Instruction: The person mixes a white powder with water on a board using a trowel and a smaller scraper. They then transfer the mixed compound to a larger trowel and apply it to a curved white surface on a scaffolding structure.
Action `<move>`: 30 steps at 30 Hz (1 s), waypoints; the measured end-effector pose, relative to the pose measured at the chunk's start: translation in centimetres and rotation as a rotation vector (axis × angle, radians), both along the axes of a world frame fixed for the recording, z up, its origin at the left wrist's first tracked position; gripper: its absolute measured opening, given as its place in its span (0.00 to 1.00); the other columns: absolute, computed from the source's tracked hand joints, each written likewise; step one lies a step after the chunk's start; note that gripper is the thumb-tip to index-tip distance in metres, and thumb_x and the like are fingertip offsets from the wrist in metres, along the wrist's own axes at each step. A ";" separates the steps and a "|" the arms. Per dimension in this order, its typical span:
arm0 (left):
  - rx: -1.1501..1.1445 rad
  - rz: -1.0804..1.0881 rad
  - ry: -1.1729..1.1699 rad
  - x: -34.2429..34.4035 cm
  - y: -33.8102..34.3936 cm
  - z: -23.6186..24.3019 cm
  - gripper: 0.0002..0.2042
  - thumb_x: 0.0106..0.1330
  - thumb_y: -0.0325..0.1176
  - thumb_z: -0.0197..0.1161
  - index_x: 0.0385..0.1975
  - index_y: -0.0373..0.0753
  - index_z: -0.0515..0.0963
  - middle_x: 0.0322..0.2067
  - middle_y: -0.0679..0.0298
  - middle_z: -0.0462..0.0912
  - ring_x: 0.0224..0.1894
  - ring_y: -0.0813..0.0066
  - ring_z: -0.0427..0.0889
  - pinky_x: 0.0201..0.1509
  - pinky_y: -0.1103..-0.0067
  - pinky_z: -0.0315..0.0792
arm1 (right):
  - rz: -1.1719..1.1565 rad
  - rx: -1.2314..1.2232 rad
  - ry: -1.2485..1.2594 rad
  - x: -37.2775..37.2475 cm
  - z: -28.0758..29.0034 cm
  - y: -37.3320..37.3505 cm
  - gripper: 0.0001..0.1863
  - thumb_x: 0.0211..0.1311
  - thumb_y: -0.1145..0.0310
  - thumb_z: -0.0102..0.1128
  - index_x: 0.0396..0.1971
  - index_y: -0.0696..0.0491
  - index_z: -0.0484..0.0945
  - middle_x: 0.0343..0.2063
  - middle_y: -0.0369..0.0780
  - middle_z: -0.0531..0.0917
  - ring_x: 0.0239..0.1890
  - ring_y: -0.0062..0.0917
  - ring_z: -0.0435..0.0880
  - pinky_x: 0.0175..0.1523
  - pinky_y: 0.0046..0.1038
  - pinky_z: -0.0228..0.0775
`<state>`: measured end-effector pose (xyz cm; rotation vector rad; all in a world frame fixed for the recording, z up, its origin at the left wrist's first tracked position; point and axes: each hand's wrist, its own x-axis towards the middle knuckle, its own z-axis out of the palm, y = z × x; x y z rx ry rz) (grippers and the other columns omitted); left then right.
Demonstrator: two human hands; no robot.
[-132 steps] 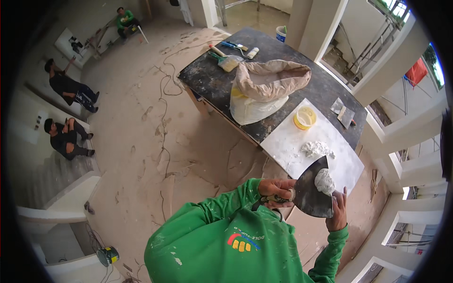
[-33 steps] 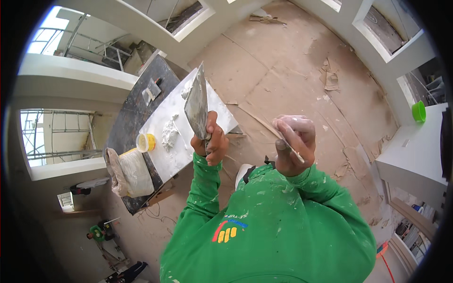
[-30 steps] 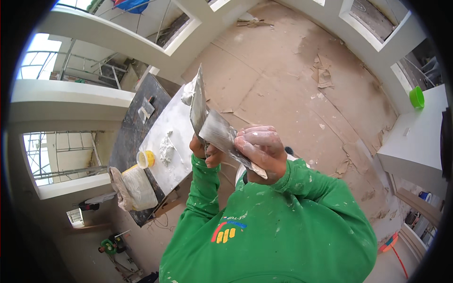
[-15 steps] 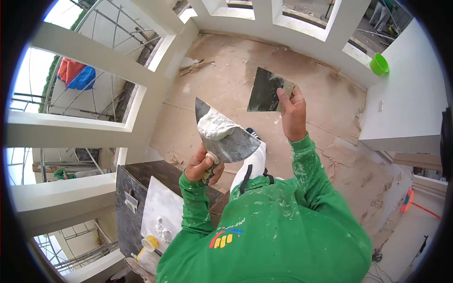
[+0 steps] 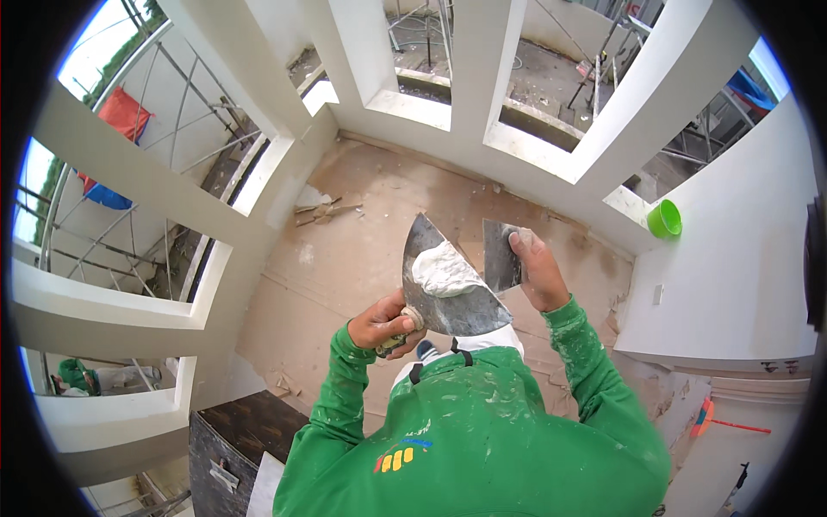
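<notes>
My left hand (image 5: 384,326) grips the handle of a wide putty knife (image 5: 472,317), its broad metal blade pointing up and to the right. A thick heap of white putty (image 5: 446,270) lies on that blade. In my right hand (image 5: 538,267) is a smaller flat metal scraper plate (image 5: 500,255), pinched with the thumb on its face. The plate stands close to the right side of the putty heap; whether it touches the wide blade I cannot tell. Both tools are held in front of my green sleeves, above the floor.
A bright green bucket (image 5: 664,220) sits on the window ledge at right. Scraps of debris (image 5: 326,211) lie on the covered floor (image 5: 362,189). At lower left stands a dark box (image 5: 226,448) with a white sheet against it. Window openings ring the room, with scaffolding outside.
My view has turned and shifted. The scraper plate in my right hand has come down and closer to the putty on the wide blade. Both hands keep their hold.
</notes>
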<state>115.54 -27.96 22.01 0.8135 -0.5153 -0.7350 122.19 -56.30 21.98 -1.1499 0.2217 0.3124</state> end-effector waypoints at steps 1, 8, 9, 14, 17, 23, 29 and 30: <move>0.026 0.049 0.054 1.6 0.0 -0.2 0.26 0.74 0.34 0.49 0.69 0.45 0.50 0.27 0.62 0.70 0.13 0.81 0.66 0.12 0.85 0.61 | -0.089 0.068 -0.170 2.1 -0.1 -0.3 0.19 0.70 0.55 0.55 0.49 0.56 0.73 0.43 0.35 0.79 0.43 0.19 0.78 0.50 0.25 0.71; -0.149 0.197 0.338 14.4 -3.4 -2.0 0.27 0.72 0.36 0.52 0.69 0.47 0.53 0.24 0.59 0.66 0.11 0.76 0.65 0.07 0.83 0.59 | -0.396 0.159 -1.136 13.4 -0.7 4.6 0.21 0.74 0.61 0.46 0.59 0.58 0.68 0.53 0.42 0.68 0.55 0.30 0.67 0.60 0.37 0.62; -0.166 0.168 0.350 16.1 -3.9 -1.7 0.27 0.72 0.36 0.52 0.69 0.47 0.53 0.24 0.59 0.66 0.11 0.76 0.65 0.07 0.83 0.59 | -0.289 -0.070 -1.260 15.0 -0.6 4.8 0.22 0.73 0.63 0.47 0.61 0.58 0.67 0.54 0.43 0.67 0.55 0.31 0.66 0.60 0.38 0.60; -0.147 0.228 0.228 24.8 -2.4 0.8 0.26 0.71 0.35 0.53 0.68 0.46 0.55 0.22 0.59 0.66 0.10 0.76 0.65 0.07 0.83 0.60 | 0.435 -0.723 -1.244 29.0 0.2 1.2 0.28 0.63 0.75 0.54 0.64 0.54 0.66 0.51 0.45 0.68 0.54 0.36 0.65 0.59 0.39 0.60; -0.083 0.291 0.264 29.5 -2.0 0.9 0.26 0.72 0.35 0.51 0.68 0.47 0.53 0.24 0.61 0.67 0.11 0.78 0.66 0.08 0.84 0.60 | 0.222 -0.408 -1.150 33.0 0.6 0.5 0.24 0.68 0.71 0.51 0.63 0.57 0.67 0.49 0.45 0.68 0.52 0.35 0.66 0.56 0.37 0.61; -0.123 0.260 0.347 39.0 -0.4 -1.1 0.25 0.73 0.36 0.50 0.68 0.48 0.54 0.25 0.62 0.67 0.12 0.79 0.67 0.09 0.84 0.61 | 0.355 -0.529 -1.245 42.6 -3.2 6.6 0.22 0.67 0.73 0.50 0.60 0.60 0.70 0.48 0.44 0.69 0.50 0.34 0.66 0.55 0.32 0.61; 0.583 0.711 -0.134 49.3 9.5 -1.1 0.23 0.69 0.28 0.57 0.63 0.40 0.62 0.29 0.60 0.72 0.20 0.74 0.69 0.21 0.79 0.66 | 0.106 -0.156 -0.200 52.1 -5.2 12.3 0.11 0.72 0.69 0.48 0.46 0.55 0.77 0.38 0.34 0.77 0.36 0.20 0.77 0.46 0.24 0.70; 0.776 0.800 -0.295 51.1 10.8 -0.8 0.24 0.66 0.25 0.58 0.62 0.38 0.64 0.29 0.59 0.71 0.22 0.72 0.69 0.23 0.78 0.66 | 0.073 0.037 -0.071 53.3 -4.2 13.6 0.10 0.72 0.68 0.48 0.44 0.55 0.77 0.37 0.33 0.79 0.35 0.20 0.79 0.45 0.24 0.72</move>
